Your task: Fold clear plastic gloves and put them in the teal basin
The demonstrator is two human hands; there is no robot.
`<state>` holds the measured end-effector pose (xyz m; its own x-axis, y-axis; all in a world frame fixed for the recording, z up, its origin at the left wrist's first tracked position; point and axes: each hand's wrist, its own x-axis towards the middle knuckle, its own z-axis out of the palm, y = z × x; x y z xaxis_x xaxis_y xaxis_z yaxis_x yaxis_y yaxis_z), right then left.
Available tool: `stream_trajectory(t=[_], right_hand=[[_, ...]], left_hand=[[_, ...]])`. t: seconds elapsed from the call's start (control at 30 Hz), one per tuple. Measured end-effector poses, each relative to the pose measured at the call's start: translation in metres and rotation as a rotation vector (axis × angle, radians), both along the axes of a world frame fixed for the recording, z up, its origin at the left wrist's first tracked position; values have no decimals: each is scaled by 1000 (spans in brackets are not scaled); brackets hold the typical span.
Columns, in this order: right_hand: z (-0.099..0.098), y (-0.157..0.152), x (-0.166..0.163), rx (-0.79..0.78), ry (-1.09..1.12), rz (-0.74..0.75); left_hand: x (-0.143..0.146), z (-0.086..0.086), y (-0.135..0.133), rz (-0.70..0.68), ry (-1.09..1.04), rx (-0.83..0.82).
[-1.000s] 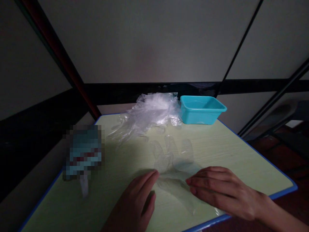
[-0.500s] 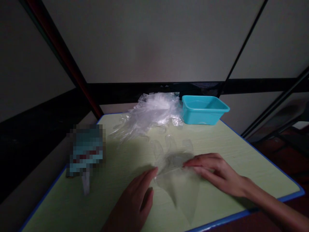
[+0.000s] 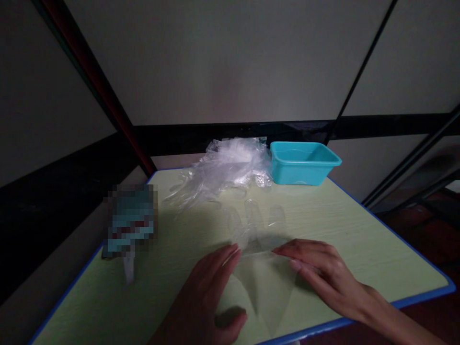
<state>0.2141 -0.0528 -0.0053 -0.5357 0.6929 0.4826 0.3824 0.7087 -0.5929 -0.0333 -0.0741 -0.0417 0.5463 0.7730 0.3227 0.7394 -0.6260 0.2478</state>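
Clear glove (image 3: 264,268); teal tub (image 3: 304,163); pale-green table (image 3: 359,230)

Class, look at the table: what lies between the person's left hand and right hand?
In the head view, a clear plastic glove lies flat on the table between the left hand and right hand; both hands' fingertips touch it.

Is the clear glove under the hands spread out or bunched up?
Spread out: the glove lies flat on the table, its finger sleeves pointing away, with the left hand and right hand pressing its middle.

Both hands — left hand (image 3: 208,292), right hand (image 3: 318,268) — seemingly press a clear glove (image 3: 257,239).
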Motion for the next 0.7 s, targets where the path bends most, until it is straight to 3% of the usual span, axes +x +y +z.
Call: stream_trajectory(t=[0.1,0.23,0.3,0.43,0.53,0.7], right_hand=[[0,-3,-2,-4,36,-63],[0,-6,-5,9,43,-122],[0,-8,-5,34,33,-108],[-3,-11,1,163,-59,-5],[-6,-14,7,274,-173,61],[-8,-18,13,414,-285,136]], left_hand=[[12,-1,-7,-13,8,5],[30,-8,-7,67,-50,77],[31,-11,-2,131,-99,110],[17,-10,9,262,-218,7],[5,-8,11,207,-269,-16],[2,-5,8,61,-296,76]])
